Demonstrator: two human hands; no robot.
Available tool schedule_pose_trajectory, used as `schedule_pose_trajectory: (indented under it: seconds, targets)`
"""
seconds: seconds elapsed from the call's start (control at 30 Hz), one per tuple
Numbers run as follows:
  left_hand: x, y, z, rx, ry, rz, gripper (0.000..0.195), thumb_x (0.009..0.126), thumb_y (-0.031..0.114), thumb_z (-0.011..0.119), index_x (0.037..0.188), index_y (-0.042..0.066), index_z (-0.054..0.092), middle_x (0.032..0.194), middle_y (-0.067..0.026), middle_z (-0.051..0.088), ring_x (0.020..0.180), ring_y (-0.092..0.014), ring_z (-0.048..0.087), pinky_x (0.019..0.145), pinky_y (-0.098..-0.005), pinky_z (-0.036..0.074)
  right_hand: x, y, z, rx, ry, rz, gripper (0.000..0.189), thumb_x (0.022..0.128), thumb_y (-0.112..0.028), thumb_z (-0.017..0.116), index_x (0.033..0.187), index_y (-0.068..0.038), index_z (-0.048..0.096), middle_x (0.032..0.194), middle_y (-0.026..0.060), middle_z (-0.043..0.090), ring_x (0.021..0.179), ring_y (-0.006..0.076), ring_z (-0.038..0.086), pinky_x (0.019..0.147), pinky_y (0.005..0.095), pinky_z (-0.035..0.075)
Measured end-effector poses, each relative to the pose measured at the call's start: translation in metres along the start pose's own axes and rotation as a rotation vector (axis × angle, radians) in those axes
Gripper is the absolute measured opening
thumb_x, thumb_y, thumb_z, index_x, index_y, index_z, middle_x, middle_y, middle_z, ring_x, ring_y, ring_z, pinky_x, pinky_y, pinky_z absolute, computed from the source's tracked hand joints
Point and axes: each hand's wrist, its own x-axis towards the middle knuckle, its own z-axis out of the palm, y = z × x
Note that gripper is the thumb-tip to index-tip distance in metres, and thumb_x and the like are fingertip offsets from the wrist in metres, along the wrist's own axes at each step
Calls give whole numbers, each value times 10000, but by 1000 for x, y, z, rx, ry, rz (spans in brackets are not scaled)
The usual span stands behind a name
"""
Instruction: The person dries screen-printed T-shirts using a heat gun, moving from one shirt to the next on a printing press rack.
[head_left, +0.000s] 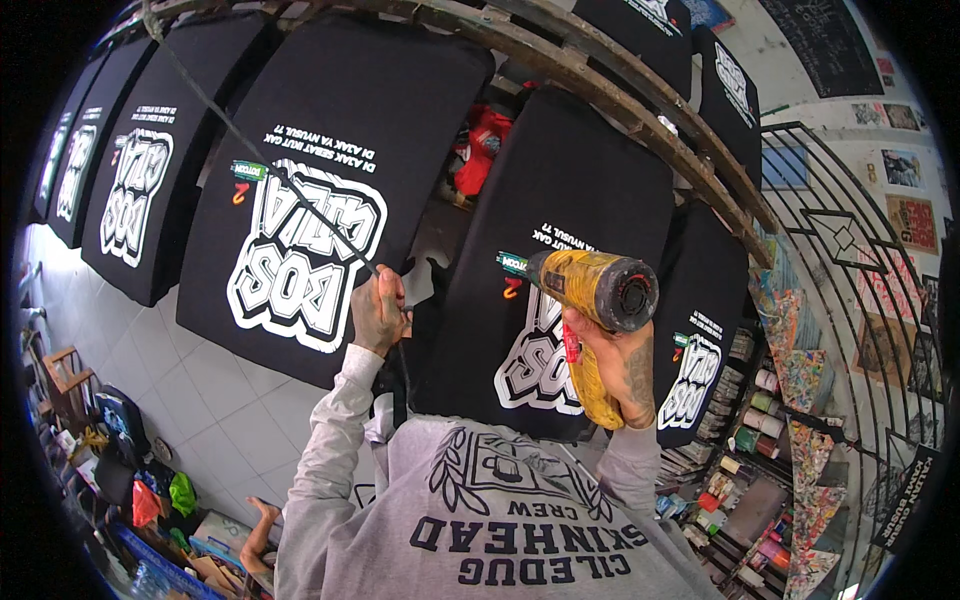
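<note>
My right hand (619, 367) is closed around the handle of a yellow heat gun (589, 283) with a black rear cap and a red trigger. Its nozzle points left, over a black T-shirt (570, 165) with a white graphic print. The gun and my hand cover part of that print. In my left hand (380, 311) is a dark power cord (198, 90), which stretches up to the top left and hangs down below my fist. Beside that hand lies another black T-shirt (352, 97) with the same print, stretched flat on a board.
Further printed shirts (142, 150) stand in a row at left, and one (694, 330) at right. A metal rail (600, 71) curves behind them. Paint containers (763, 424) fill shelves at right. A person's bare foot (264, 510) shows at lower left, near boxes and bags.
</note>
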Motion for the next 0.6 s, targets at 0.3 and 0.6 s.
schedule_pose_trajectory:
  seconds: [0.3, 0.6]
  targets:
    - [4, -4, 1, 103, 22, 169, 577, 1117, 436, 277, 749, 59, 514, 542, -28, 481, 417, -159, 549, 436, -307, 444, 5, -13, -3, 101, -42, 112, 319, 887, -108, 821, 1150, 21, 695, 1006, 68, 734, 906, 129, 677, 822, 301, 544]
    - [3, -1, -1, 72, 25, 124, 569, 1111, 441, 294, 759, 57, 522, 542, -29, 471, 442, -156, 545, 442, -306, 451, 8, -4, 5, 23, 21, -31, 365, 871, -123, 836, 1178, 13, 693, 1090, 75, 747, 963, 146, 687, 876, 324, 538]
